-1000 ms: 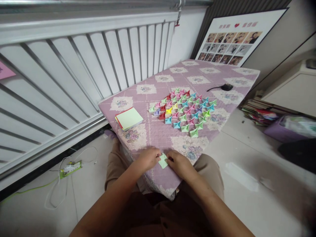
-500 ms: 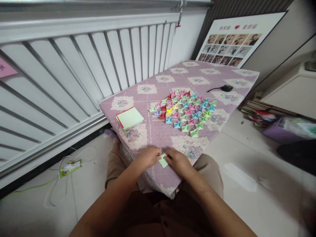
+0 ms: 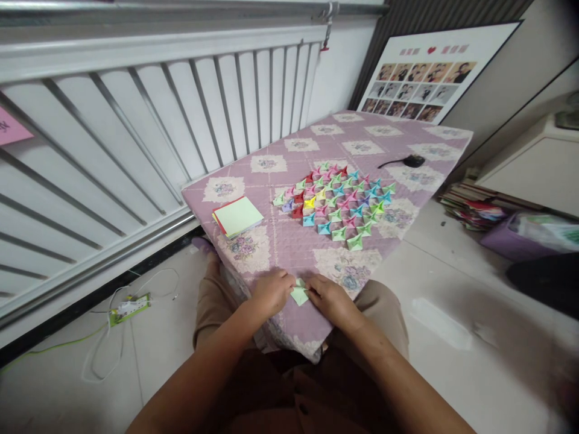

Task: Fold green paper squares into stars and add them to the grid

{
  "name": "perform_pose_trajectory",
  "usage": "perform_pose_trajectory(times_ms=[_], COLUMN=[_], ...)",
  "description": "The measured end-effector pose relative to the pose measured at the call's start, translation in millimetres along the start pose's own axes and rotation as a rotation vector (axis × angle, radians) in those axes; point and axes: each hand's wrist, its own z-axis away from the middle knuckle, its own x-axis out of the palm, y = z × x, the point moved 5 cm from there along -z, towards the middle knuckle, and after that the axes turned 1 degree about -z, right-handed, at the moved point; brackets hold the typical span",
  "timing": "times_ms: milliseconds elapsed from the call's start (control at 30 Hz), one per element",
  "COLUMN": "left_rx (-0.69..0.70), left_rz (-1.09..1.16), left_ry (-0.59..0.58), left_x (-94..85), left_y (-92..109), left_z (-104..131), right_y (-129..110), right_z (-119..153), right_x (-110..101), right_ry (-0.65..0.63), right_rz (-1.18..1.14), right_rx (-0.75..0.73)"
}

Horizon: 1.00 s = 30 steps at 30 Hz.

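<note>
A small folded light green paper (image 3: 299, 293) lies on the purple flowered tablecloth (image 3: 289, 247) near the table's front corner. At its left edge my left hand (image 3: 274, 290) pinches the paper with curled fingers. The fingers of my right hand (image 3: 329, 296) are closed on its right side. Beyond the hands, folded paper pieces (image 3: 335, 215) in green, pink, red, blue and yellow stand in slanting rows. To the left rests a stack of square paper sheets (image 3: 238, 216), light green on top.
A black object with a cable (image 3: 413, 161) lies toward the table's far right. Behind the table stand a white radiator (image 3: 253, 96) and a photo board (image 3: 420, 72). A power strip (image 3: 131, 307) is on the floor at left.
Both hands have shifted slightly on the green paper, and its upper edge now looks raised or folded between the fingers. The coloured pieces and the stack stay in place.
</note>
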Motion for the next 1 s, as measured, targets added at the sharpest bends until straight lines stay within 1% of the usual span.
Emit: perform_pose_trajectory(times_ms=[200,400,600,667,767,1000], left_rx=[0.038,0.077,0.107,0.139,0.180,0.218], left_rz=[-0.113,-0.224,-0.246,-0.256,-0.258,-0.307], left_ry=[0.003,0.034,0.006,0.003,0.010,0.003], left_x=[2.4,6.4,11.6,12.2,11.9,10.1], left_y=[3.9,6.7,6.0,6.7,7.9,10.4], left_z=[4.7,8.7,9.9,11.4,14.4,17.1], right_y=[-1.0,-1.3,-0.4,-0.1,-0.2,-1.3], right_z=[6.9,12.8,16.1,16.9,17.9,19.4], right_x=[5.6,8.1,9.3,9.7,10.1,9.7], right_ry=[0.009,-0.019,-0.041,-0.052,-0.070,-0.083], right_rz=[0.134,0.247,0.271,0.271,0.247,0.217], right_rx=[-0.051,-0.080,-0.088,-0.085,-0.083,-0.100])
